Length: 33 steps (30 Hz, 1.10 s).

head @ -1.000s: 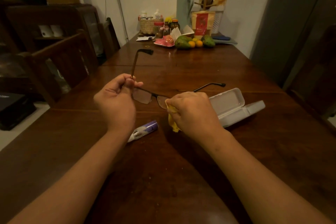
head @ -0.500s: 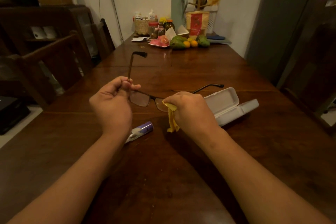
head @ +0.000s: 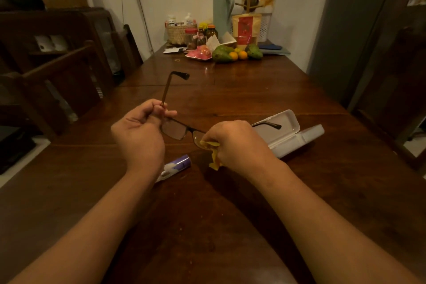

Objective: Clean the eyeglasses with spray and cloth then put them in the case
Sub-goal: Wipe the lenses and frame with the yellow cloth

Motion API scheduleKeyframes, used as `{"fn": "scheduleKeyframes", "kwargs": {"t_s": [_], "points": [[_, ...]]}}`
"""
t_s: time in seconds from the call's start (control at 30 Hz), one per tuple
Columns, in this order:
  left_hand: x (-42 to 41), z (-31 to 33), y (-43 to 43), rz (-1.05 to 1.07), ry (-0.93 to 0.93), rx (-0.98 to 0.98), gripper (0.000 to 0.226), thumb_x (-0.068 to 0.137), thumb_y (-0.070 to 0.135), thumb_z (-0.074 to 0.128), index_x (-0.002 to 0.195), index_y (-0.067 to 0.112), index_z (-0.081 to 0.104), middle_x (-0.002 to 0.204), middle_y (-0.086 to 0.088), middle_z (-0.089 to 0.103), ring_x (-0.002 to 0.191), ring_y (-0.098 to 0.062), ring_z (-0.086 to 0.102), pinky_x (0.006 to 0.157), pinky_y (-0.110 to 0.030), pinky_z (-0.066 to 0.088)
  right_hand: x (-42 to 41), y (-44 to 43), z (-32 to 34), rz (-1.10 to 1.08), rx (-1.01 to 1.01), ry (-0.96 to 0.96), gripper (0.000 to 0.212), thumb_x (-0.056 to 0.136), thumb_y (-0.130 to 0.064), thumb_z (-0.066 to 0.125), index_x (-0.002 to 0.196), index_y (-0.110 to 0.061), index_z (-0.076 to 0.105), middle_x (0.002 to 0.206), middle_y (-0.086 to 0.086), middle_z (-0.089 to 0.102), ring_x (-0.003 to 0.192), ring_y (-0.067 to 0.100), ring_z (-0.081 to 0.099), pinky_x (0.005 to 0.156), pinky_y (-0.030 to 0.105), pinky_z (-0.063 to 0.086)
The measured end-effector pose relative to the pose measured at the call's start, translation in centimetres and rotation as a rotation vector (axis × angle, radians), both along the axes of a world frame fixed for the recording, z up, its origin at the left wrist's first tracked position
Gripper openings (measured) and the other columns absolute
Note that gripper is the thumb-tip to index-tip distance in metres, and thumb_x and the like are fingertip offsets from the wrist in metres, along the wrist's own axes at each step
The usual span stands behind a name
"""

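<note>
Head camera view, looking down at a long dark wooden table (head: 230,214) in dim, warm light. Two bare forearms are reaching in from the near edge.

The eyeglasses (head: 177,130) are being held in the air above the middle of the table, between the two hands. They are showing a thin dark frame and two rectangular clear lenses. One temple arm is pointing up and away on the left, ending in a bent dark tip. The other is stretching to the right, in front of the case.

The left hand (head: 138,132) is gripping the glasses at the left end of the frame, by the hinge, with its fingers curled and pinching. The right hand (head: 237,143) is pinching a yellow cloth (head: 214,159) around the right lens, fingers curled. A crumpled tail of the cloth is hanging down below the hand.

A white hard case (head: 288,136) is lying open on the table just right of the right hand, its lid tilting back toward the far side. A small spray bottle (head: 177,165), purple and white, is lying on its side on the table below and between the hands, partly hidden by the left wrist.

At the far end of the table, green and orange fruit (head: 222,54), jars and a woven basket (head: 178,34) are crowding against the wall. A wooden chair (head: 69,76) is standing on the left.
</note>
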<state>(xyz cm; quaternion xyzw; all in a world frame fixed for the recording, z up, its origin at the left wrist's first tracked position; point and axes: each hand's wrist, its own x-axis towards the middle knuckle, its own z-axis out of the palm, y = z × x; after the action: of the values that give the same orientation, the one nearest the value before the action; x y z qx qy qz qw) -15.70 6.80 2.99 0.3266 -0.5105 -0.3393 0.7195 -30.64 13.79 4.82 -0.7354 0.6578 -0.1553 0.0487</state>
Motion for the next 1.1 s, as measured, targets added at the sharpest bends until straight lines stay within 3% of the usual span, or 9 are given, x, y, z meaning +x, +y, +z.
{"fn": "scheduleKeyframes", "kwargs": {"t_s": [0.1, 0.23, 0.37, 0.57, 0.67, 0.83, 1.1], "points": [[0.1, 0.2, 0.0, 0.001, 0.002, -0.007, 0.023, 0.092, -0.003, 0.058, 0.080, 0.014, 0.069, 0.067, 0.013, 0.069, 0.067, -0.011, 0.071, 0.067, -0.025, 0.057, -0.4, 0.2, -0.3, -0.023, -0.148, 0.143, 0.037, 0.086, -0.012, 0.070, 0.114, -0.035, 0.070, 0.108, -0.008, 0.070, 0.107, 0.022, 0.059, 0.089, 0.041, 0.038], [-0.2, -0.1, 0.2, -0.003, -0.014, -0.022, 0.022, 0.091, -0.001, 0.059, 0.082, 0.015, 0.071, 0.069, 0.012, 0.070, 0.070, -0.016, 0.072, 0.066, -0.024, 0.055, -0.5, 0.0, -1.0, -0.066, -0.254, -0.006, 0.046, 0.087, -0.003, 0.064, 0.120, -0.036, 0.068, 0.119, -0.009, 0.069, 0.112, 0.019, 0.056, 0.083, 0.039, 0.026], [-0.2, -0.1, 0.4, 0.003, -0.022, -0.003, 0.022, 0.092, -0.001, 0.058, 0.082, 0.015, 0.070, 0.067, 0.013, 0.070, 0.069, -0.015, 0.072, 0.066, -0.024, 0.055, -0.6, 0.1, -1.1, -0.001, -0.255, -0.107, 0.043, 0.088, -0.003, 0.062, 0.114, -0.035, 0.072, 0.118, -0.014, 0.069, 0.112, 0.011, 0.053, 0.093, 0.039, 0.025], [0.7, 0.7, 0.0, 0.010, -0.010, -0.007, 0.014, 0.093, -0.003, 0.057, 0.087, 0.004, 0.068, 0.067, 0.012, 0.069, 0.064, -0.010, 0.070, 0.064, -0.026, 0.058, -1.1, 0.8, 0.7, 0.074, -0.191, 0.262, 0.036, 0.087, -0.025, 0.071, 0.111, -0.051, 0.067, 0.122, -0.028, 0.063, 0.132, 0.004, 0.041, 0.110, 0.054, 0.007], [0.6, 0.6, 0.2, 0.000, -0.012, 0.001, 0.019, 0.093, -0.002, 0.056, 0.085, 0.009, 0.069, 0.069, 0.010, 0.069, 0.067, -0.012, 0.070, 0.065, -0.025, 0.057, -0.8, 0.9, 0.6, 0.014, -0.196, 0.264, 0.036, 0.089, -0.027, 0.068, 0.115, -0.051, 0.065, 0.124, -0.027, 0.062, 0.133, 0.006, 0.042, 0.112, 0.055, 0.006], [0.3, 0.4, 0.3, -0.005, 0.017, 0.010, 0.023, 0.093, -0.001, 0.056, 0.081, 0.014, 0.069, 0.068, 0.009, 0.069, 0.065, -0.012, 0.070, 0.067, -0.029, 0.060, -0.5, 1.1, -0.1, 0.045, -0.260, 0.103, 0.032, 0.090, -0.022, 0.067, 0.111, -0.046, 0.070, 0.118, -0.024, 0.066, 0.126, 0.006, 0.048, 0.111, 0.052, 0.009], [0.5, 0.4, 0.1, -0.021, 0.051, 0.030, 0.026, 0.094, 0.001, 0.057, 0.078, 0.017, 0.071, 0.069, 0.008, 0.068, 0.066, -0.013, 0.069, 0.065, -0.025, 0.056, -0.7, 1.0, 0.3, 0.064, -0.267, 0.143, 0.032, 0.086, -0.019, 0.070, 0.104, -0.046, 0.073, 0.113, -0.024, 0.069, 0.129, 0.009, 0.048, 0.112, 0.055, 0.006]]}}
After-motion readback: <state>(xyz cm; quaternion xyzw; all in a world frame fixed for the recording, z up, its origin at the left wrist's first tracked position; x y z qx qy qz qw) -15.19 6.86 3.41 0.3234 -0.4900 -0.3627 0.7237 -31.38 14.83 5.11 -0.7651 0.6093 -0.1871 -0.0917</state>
